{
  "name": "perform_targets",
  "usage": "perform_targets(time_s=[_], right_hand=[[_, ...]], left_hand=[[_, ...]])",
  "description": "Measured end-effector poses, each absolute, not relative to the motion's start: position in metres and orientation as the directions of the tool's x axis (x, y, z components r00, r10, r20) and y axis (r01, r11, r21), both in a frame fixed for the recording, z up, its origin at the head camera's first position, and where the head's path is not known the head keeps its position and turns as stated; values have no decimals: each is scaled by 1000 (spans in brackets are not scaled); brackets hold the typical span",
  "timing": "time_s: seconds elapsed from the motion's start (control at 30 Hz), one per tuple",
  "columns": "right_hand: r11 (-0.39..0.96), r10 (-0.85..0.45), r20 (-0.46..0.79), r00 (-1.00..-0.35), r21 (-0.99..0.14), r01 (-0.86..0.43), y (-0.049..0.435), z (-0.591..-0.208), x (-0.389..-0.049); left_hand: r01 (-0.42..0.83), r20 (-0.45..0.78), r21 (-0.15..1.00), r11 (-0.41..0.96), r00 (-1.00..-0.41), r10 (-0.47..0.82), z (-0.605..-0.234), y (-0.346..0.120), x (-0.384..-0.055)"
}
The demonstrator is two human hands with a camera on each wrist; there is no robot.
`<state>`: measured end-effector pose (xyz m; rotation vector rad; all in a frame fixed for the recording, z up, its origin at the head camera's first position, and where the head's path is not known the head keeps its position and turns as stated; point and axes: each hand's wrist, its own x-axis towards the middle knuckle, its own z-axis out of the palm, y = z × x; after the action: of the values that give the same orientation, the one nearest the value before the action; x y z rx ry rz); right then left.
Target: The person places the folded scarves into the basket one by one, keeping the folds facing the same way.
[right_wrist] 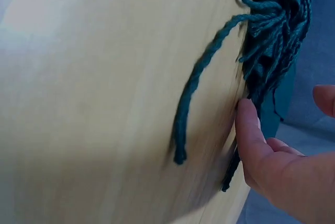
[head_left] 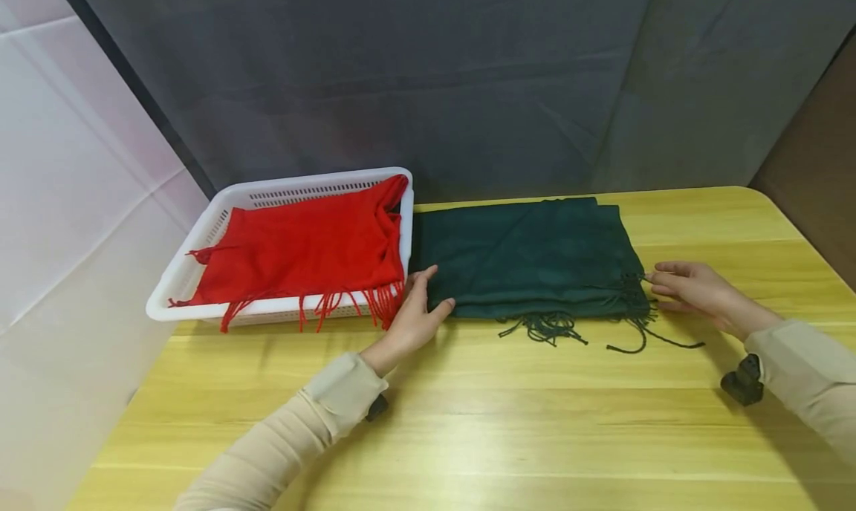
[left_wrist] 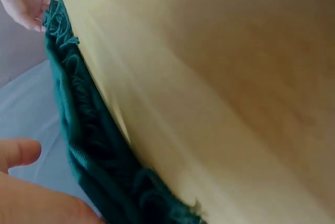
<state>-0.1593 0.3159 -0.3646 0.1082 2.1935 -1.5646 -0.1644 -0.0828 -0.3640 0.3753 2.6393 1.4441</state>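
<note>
Head: left hand [head_left: 414, 314], right hand [head_left: 695, 292], unclenched, flank one green scarf [head_left: 521, 255]; one basket [head_left: 179, 310], one red scarf [head_left: 304, 247]; tabletop [head_left: 535, 429], grey curtain [head_left: 428, 80].

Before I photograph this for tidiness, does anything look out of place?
The red scarf looks untidy: bunched at right in the white basket, fringe dangling over the front rim. Tassels of the green scarf straggle unevenly onto the table.

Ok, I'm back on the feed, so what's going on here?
A person has both hands at a folded, dark green fringed cloth on the yellow wooden table: the left hand at its left end, the right hand by its right end. To its left, a red fringed cloth lies in a white plastic basket.
</note>
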Motion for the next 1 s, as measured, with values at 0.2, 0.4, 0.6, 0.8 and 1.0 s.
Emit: perform_targets(time_s=[0.2, 0.4, 0.6, 0.8, 1.0], right_hand=[[374, -214, -397, -892, -877, 301, 312, -363, -158], [357, -248, -379, -891, -891, 280, 306, -361, -159], [371, -247, -391, -887, -883, 286, 304, -360, -163], [354, -243, -407, -880, -882, 310, 301, -361, -168], [384, -231, -414, -881, -870, 308, 298, -360, -170]], left_hand=[[68, -40, 861, 504, -979, 201, -367, -78, -164], [14, -74, 868, 496, -985, 158, -366, -76, -166], [-99, -169, 893, 439, -978, 123, -368, -77, -170], [-166, -221, 924, 344, -967, 126, -364, -78, -171], [-244, -281, 925, 291, -955, 92, -363, -80, -172]])
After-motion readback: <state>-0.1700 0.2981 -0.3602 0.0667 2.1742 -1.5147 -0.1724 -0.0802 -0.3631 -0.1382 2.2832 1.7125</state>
